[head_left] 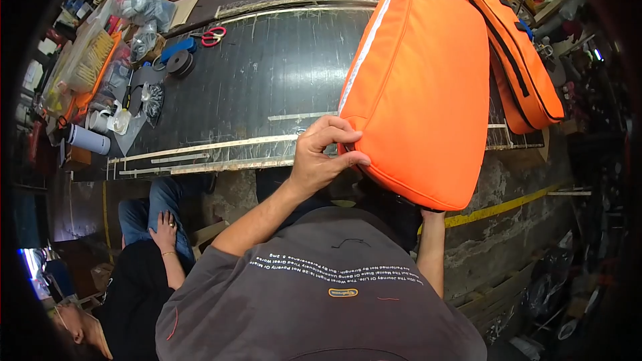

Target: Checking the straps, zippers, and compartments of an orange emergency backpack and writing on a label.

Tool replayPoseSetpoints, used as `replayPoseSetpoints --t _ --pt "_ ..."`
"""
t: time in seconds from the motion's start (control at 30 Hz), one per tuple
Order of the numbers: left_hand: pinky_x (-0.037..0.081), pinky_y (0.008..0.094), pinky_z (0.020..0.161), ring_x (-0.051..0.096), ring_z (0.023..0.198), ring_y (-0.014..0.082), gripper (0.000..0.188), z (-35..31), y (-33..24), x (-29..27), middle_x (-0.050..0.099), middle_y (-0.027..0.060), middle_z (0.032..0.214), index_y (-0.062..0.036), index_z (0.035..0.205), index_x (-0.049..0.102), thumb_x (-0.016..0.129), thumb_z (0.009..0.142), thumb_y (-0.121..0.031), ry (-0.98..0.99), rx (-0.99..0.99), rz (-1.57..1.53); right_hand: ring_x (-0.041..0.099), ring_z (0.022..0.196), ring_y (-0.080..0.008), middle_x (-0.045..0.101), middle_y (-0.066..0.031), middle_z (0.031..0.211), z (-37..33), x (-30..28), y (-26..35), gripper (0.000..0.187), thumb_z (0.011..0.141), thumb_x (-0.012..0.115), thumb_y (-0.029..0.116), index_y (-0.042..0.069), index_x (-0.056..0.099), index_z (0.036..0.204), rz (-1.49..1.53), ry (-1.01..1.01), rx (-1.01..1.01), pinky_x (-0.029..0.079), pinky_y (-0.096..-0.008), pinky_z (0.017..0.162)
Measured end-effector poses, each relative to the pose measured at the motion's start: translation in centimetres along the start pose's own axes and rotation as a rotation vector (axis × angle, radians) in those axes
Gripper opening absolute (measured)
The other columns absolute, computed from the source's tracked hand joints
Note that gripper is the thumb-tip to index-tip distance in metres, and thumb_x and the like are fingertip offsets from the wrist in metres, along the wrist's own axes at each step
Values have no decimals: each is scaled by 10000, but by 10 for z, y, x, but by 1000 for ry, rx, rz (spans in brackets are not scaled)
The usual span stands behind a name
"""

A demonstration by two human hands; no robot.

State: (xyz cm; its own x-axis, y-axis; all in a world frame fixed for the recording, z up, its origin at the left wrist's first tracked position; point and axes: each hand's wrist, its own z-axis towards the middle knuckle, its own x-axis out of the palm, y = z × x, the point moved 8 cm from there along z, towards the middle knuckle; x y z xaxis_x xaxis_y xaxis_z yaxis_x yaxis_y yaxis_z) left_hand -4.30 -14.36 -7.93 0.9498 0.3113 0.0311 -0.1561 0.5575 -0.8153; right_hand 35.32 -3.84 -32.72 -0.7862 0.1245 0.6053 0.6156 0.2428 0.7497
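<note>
A large bright orange bag (428, 87) with a smooth padded face and piped seams is held up at the table's near edge. A whitish strip (366, 47) runs along its left side. My left hand (328, 154) pinches the bag's lower left corner between thumb and fingers. From below, my right hand (433, 215) reaches behind the bag's lower right end; its fingers are hidden there. Another orange bag (518, 60) with black trim and black straps stands just to the right.
On the dark table (247, 73), red-handled scissors (214, 36), a black tape roll (180, 63) and a plastic bin (87, 67) lie left. A white cylinder (89, 140) stands near the front left corner. Another person (144, 281) sits at lower left, a hand on their knee.
</note>
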Motion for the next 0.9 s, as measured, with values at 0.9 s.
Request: replayPoseSetpoints --t 0.9 --pt "634 261 827 750 894 113 382 17 -49 51 739 71 1111 1 1115 751 993 840 -110 -66 49 94 609 1442 -336 553 -146 1639 9 31 8 619 1182 490 478 73 457 1649 54 0 -27 551 -513 1152"
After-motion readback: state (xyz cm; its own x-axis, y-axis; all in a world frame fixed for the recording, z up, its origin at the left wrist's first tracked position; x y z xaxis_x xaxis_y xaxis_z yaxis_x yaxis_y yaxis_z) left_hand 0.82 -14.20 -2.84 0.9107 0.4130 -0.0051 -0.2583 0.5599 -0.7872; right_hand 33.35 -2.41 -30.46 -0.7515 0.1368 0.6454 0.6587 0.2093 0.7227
